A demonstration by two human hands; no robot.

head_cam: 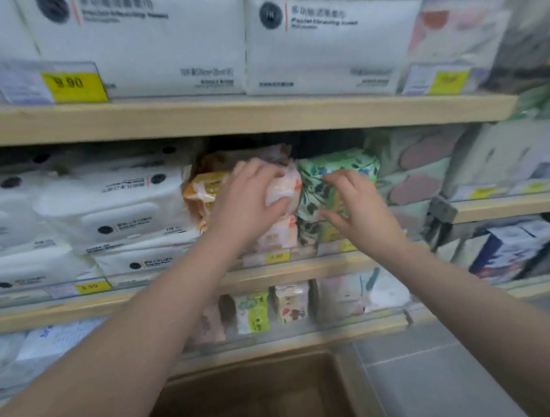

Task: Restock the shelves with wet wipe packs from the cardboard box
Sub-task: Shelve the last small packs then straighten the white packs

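On the middle shelf (270, 274), my left hand (250, 197) grips a pink-and-white wet wipe pack (287, 188) on top of a small stack of like packs. Orange packs (199, 193) stand just left of it. My right hand (359, 204) hovers with fingers spread at the front of the green floral packs (338, 165) beside the pink stack, touching or nearly touching them. The cardboard box (255, 397) sits open on the floor below my arms; its inside looks brown and I see no packs in the visible part.
Large white towel packs (137, 40) fill the top shelf. White wipe packs (114, 213) crowd the middle shelf's left. Small packs (256, 311) line the lower shelf. Yellow price tags (276, 256) run along the shelf rails. Grey floor tiles (435, 375) lie at lower right.
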